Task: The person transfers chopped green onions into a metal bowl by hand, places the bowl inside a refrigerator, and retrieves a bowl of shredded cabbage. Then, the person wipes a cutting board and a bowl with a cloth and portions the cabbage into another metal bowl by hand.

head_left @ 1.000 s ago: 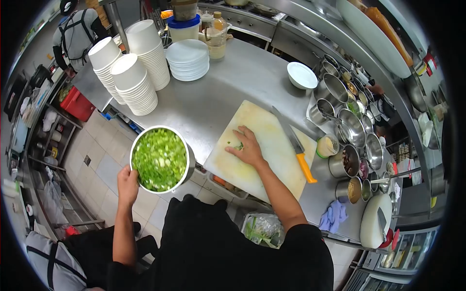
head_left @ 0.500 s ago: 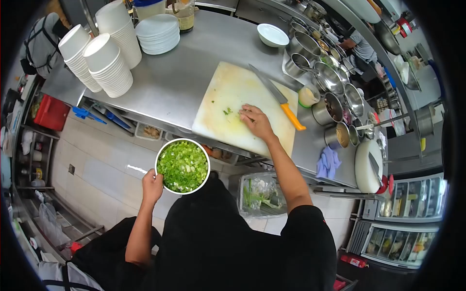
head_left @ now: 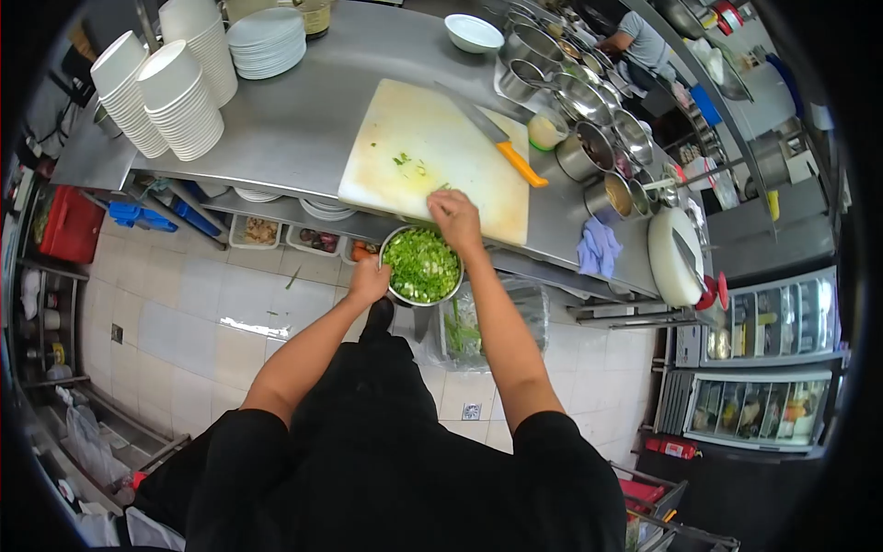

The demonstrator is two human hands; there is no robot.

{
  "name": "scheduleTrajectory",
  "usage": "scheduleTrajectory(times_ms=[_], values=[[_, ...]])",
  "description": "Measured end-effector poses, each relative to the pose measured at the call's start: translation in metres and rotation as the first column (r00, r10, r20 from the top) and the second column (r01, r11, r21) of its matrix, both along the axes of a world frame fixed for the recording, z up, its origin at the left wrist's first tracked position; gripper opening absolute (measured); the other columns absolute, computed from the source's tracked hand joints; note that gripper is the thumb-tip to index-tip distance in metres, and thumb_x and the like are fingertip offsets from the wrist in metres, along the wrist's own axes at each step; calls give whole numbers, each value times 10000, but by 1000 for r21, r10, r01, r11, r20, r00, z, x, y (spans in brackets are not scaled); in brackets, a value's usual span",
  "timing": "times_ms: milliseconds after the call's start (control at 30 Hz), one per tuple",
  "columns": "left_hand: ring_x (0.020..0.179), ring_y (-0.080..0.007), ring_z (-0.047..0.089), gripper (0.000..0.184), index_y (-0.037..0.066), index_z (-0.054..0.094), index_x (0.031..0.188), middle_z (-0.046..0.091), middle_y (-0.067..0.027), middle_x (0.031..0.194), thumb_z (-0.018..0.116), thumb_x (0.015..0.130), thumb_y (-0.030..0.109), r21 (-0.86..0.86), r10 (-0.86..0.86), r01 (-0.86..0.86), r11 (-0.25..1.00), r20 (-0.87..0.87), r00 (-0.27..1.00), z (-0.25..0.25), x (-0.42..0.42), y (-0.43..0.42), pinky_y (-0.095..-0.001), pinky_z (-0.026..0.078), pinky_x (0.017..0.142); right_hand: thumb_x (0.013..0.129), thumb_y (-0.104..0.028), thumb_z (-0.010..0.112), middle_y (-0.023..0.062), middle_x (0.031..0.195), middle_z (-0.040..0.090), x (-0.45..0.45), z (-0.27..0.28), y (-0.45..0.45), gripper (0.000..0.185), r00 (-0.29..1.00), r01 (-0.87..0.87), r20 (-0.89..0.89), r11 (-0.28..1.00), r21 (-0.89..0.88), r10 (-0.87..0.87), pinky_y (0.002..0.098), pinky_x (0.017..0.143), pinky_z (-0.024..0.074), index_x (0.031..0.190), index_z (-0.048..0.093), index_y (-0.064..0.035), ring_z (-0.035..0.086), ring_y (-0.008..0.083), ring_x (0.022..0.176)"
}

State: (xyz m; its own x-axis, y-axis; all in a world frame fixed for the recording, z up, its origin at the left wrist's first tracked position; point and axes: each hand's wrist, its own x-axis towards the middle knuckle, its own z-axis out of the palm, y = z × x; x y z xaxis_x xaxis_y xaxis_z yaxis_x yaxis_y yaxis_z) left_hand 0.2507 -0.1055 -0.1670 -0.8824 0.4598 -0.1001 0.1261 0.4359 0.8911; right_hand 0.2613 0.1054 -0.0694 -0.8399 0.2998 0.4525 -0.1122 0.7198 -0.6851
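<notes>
Right now the left hand (head_left: 369, 281) has its fingers clamped on the rim of a round container (head_left: 425, 303), and that container is held just below the near edge of the cutting board (head_left: 483, 189), out over the floor. Plenty in it, too: chopped green onions (head_left: 421, 264) all the way across! Over to the right hand (head_left: 454, 221), low at the board's near edge, right beside the container, fingers curled and bunched together; whether they pinch anything, I cannot tell. Up on the board, a few green scraps (head_left: 405, 160) lie scattered, and there's the knife (head_left: 497, 140), laid slantwise along the far side, its orange handle angled back toward the near right. Past it stand a small tub (head_left: 546, 131) and a crowd of metal pots (head_left: 581, 154), with a purple cloth (head_left: 600, 247) on the counter (head_left: 294, 115) nearer the front. Down below, a plastic-lined bin (head_left: 520, 322) shows long green leaves, close by the right forearm.
</notes>
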Motion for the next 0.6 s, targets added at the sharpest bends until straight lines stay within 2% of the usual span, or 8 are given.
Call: scheduleTrajectory(times_ms=[33,133,200,267,300,400,467,600], values=[[683,-432,625,251,-68,619,732,615,-287,724,540,773,167,27,3,-2,1000,-21,1000,1,1,5,-483,496,659,800,-90,690,129,944,686,14,1,-11,103,1000,6,-25,999,37,-5,376,819,503,879,713,-28,630,311,927],[689,-425,629,252,-68,622,736,615,-289,721,542,770,168,-24,25,-24,999,30,999,6,3,9,-486,498,671,789,-89,703,145,1013,679,49,1,-40,162,999,22,24,999,37,-23,362,890,485,936,707,-20,623,294,1002],[649,-402,640,246,-58,628,735,624,-261,685,538,774,168,8,34,-34,999,58,998,-4,3,5,-461,507,646,788,-93,704,146,1019,674,63,6,-54,160,997,4,75,996,87,-11,378,889,480,931,707,-21,615,301,1000],[587,-358,649,241,-46,637,728,628,-219,624,532,781,164,54,33,-47,997,234,972,-15,5,-2,-434,514,609,787,-98,706,147,1024,670,71,19,-65,158,993,-26,116,991,130,10,394,889,475,925,707,-22,607,308,999],[508,-263,656,222,-63,609,736,629,-183,603,536,822,128,63,-17,11,998,95,995,3,7,-9,-383,524,480,789,-100,704,146,1017,666,71,27,-67,158,985,-45,173,988,147,19,404,877,471,928,707,-25,599,313,988],[504,-263,655,232,-82,598,742,624,-183,595,536,819,129,7,3,-4,1000,169,986,25,8,-20,-377,524,482,803,-98,691,152,928,658,57,36,-65,143,987,-109,141,961,255,75,402,797,483,926,702,-26,603,324,885],[507,-259,655,234,-89,589,736,621,-187,592,536,815,125,21,41,-47,999,222,974,39,8,-22,-379,527,499,816,-65,654,166,886,645,41,38,-58,99,983,-75,165,997,-29,78,398,757,486,892,687,-12,604,348,839],[507,-258,652,219,-88,589,724,625,-196,606,545,796,113,-3,106,-106,994,100,989,10,2,-26,-378,523,499,843,-49,610,174,850,629,-25,42,-33,91,979,-73,176,981,-181,106,369,707,488,896,665,0,614,314,774]])
